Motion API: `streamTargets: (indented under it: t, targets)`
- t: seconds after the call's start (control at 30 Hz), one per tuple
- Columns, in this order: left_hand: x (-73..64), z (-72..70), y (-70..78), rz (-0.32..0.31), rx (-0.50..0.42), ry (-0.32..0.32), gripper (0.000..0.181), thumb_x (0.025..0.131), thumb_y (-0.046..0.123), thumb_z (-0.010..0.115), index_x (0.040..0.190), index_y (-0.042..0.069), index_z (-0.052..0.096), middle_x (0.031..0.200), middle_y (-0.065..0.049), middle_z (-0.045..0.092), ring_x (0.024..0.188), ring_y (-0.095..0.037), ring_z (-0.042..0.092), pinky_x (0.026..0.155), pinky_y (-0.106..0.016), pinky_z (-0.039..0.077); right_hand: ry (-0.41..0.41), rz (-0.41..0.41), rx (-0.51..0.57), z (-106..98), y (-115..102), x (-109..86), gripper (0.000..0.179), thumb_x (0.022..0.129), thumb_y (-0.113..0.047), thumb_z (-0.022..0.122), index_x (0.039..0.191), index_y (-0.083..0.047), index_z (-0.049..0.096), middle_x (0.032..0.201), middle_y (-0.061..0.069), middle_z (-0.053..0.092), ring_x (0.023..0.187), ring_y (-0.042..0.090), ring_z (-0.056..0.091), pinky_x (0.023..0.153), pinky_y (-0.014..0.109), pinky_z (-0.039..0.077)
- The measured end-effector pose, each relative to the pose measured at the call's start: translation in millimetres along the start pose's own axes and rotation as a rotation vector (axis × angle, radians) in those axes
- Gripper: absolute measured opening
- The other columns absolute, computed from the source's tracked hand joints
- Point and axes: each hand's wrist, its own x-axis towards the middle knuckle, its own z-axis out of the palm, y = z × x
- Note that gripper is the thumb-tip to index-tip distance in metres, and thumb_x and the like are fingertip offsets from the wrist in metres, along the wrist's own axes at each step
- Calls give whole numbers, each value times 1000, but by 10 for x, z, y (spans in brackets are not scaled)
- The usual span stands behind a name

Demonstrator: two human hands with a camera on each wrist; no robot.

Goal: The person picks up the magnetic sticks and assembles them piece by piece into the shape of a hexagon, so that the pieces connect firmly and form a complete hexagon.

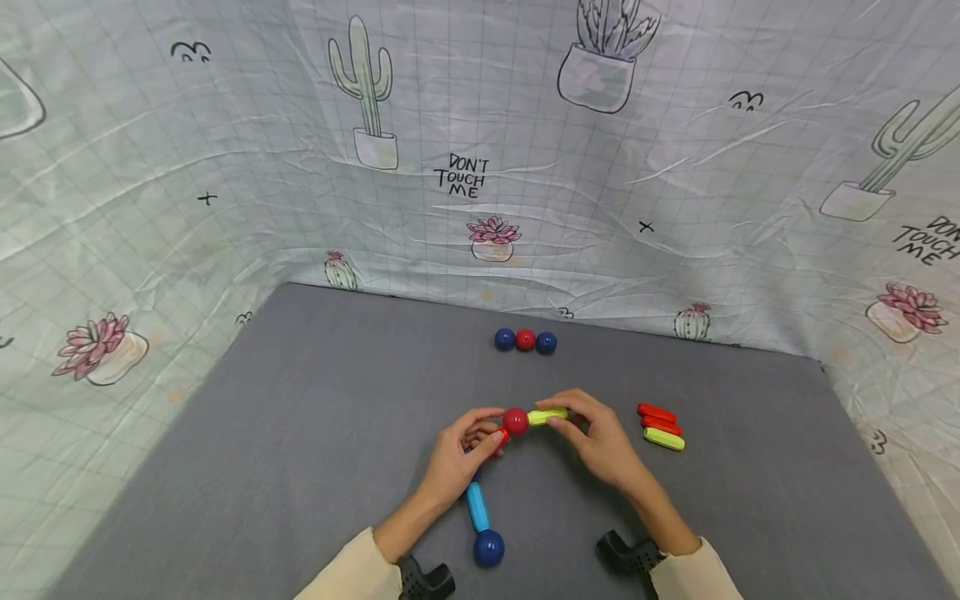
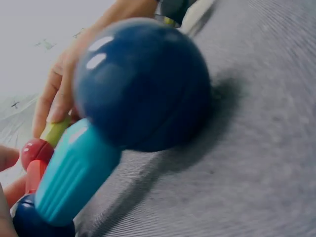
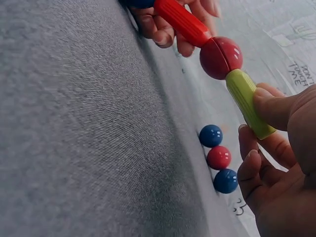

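My left hand (image 1: 452, 457) grips a red stick (image 3: 182, 22) in a chain of toy building pieces, its thumb and fingers close to a red ball (image 1: 515, 421). With thumb and fingers, my right hand (image 1: 603, 442) pinches a yellow-green stick (image 3: 248, 101) whose end meets that red ball. At the other end of the red stick is a dark blue ball (image 2: 39, 222), mostly hidden by the left hand in the head view. From it a light blue stick (image 1: 477, 507) runs toward me, ending in another dark blue ball (image 1: 489, 548).
Farther back on the grey table (image 1: 337, 400), a red ball (image 1: 526, 340) sits between two blue balls (image 1: 505, 339). Two red sticks (image 1: 658, 413) and a yellow-green stick (image 1: 664, 439) lie right of my right hand. A cactus-print cloth (image 1: 420, 208) borders the table.
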Motion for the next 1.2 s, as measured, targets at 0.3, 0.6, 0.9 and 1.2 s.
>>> streamTargets:
  t: [0.3, 0.6, 0.9, 1.2]
  targets:
    - [39, -75, -97, -35, -82, -110, 46, 94, 5, 58, 136, -6, 42, 112, -21, 57, 100, -34, 58, 85, -25, 46, -37, 18, 31, 105, 16, 151, 21, 93, -15, 63, 113, -13, 70, 108, -8, 63, 96, 13, 56, 74, 33, 48]
    - [41, -86, -62, -99, -191, -49, 42, 95, 3, 58, 131, -12, 43, 107, -35, 55, 93, -37, 61, 83, -34, 51, -70, -10, 48, 233, -40, 267, 20, 91, -12, 65, 111, -12, 70, 107, -9, 63, 91, 12, 57, 72, 31, 49]
    - [41, -55, -54, -99, -186, 68, 35, 92, 5, 64, 121, -10, 52, 98, -23, 59, 79, -25, 61, 73, -28, 53, -40, 0, 78, 292, -104, 280, 19, 90, -13, 66, 109, -11, 71, 105, -7, 65, 89, 12, 57, 71, 33, 49]
    - [40, -49, -87, -111, -191, 90, 32, 91, 5, 64, 118, -8, 52, 100, -19, 58, 80, -26, 61, 73, -29, 53, -49, 34, 63, 324, -140, 258, 21, 88, -6, 68, 108, -8, 69, 104, 4, 66, 86, 19, 57, 71, 37, 49]
